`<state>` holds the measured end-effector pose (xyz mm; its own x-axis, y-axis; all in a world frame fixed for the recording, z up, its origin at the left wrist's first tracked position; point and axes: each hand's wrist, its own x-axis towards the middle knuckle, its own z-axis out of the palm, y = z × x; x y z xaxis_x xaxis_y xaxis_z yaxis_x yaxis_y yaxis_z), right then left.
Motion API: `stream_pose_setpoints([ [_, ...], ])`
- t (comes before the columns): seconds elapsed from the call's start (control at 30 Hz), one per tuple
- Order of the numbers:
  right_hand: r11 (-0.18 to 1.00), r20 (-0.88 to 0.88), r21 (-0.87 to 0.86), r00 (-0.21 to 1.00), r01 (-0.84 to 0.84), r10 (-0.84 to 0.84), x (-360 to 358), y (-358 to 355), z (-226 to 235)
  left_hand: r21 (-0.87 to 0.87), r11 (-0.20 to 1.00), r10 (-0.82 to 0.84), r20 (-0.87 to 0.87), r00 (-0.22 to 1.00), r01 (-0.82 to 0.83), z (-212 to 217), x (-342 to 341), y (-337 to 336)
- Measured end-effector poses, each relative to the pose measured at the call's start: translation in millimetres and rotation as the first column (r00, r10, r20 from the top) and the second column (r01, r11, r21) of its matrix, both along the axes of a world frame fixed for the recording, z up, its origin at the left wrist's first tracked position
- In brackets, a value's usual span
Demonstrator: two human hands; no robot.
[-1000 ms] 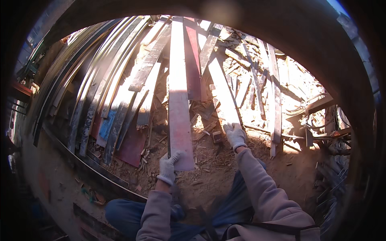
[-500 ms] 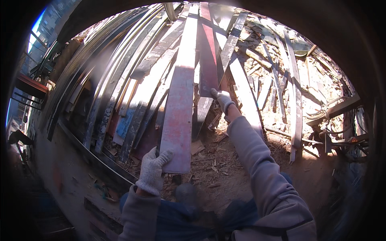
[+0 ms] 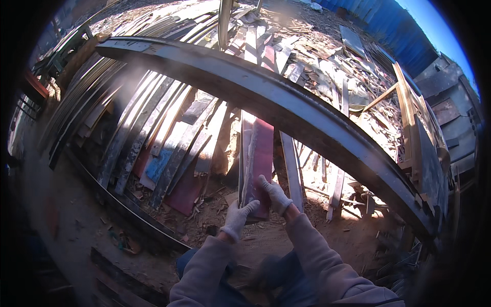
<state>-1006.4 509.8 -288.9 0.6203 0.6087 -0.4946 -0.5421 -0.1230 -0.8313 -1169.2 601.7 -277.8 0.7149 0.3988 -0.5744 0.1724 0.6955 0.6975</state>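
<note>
Nearest the body, both gloved hands, left (image 3: 238, 219) and right (image 3: 275, 194), now clamped together on the near end of the reddish plank (image 3: 260, 163) (a second ago spread apart), tipped steeply upward; beyond, grey board (image 3: 286, 105), scrap-wood pile (image 3: 327, 56).

A: Room around the board (image 3: 260, 163)?
B: Little; leaning planks (image 3: 153, 138) crowd its left, a pale slat (image 3: 292, 171) touches its right; a long dark beam (image 3: 286, 102) crosses overhead.
A: Below?
B: Bare dirt (image 3: 261, 245) under both gloved hands; open towards the knees.
</note>
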Motion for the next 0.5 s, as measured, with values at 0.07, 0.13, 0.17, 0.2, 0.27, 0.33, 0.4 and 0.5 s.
stream_pose_setpoints([
  [0.07, 0.997, -0.143, 0.014, 0.987, 0.082, -0.079, -20, 18, 26, -0.070, 0.989, 0.125, -0.046, 0.991, -0.128, 36, -2, -5],
  [0.13, 0.997, -0.145, 0.000, 0.986, 0.080, -0.079, -38, 13, 64, 0.101, 0.983, 0.157, -0.004, 0.988, -0.156, 60, -16, -16],
  [0.17, 0.998, -0.157, 0.010, 0.985, 0.068, -0.065, -56, 7, 84, 0.183, 0.967, 0.177, 0.007, 0.984, -0.175, 75, -38, -26],
  [0.2, 0.997, -0.176, -0.008, 0.982, 0.075, -0.075, -77, -8, 99, 0.165, 0.968, 0.200, -0.045, 0.979, -0.190, 105, -58, -41],
  [0.27, 0.996, -0.212, -0.039, 0.974, 0.078, -0.085, -140, -42, 133, 0.104, 0.937, 0.342, -0.087, 0.936, -0.333, 148, -119, -85],
  [0.33, 0.985, -0.362, -0.167, 0.928, 0.031, -0.091, -214, -72, 185, 0.124, 0.885, 0.463, -0.132, 0.877, -0.449, 215, -186, -124],
  [0.4, 0.975, -0.415, -0.178, 0.908, -0.132, 0.047, -287, -102, 246, 0.145, 0.807, 0.588, -0.290, 0.755, -0.573, 268, -256, -158],
  [0.5, 0.942, -0.756, 0.081, 0.596, -0.325, 0.271, -330, -151, 311, 0.216, 0.752, 0.658, -0.310, 0.687, -0.622, 357, -339, -207],
])
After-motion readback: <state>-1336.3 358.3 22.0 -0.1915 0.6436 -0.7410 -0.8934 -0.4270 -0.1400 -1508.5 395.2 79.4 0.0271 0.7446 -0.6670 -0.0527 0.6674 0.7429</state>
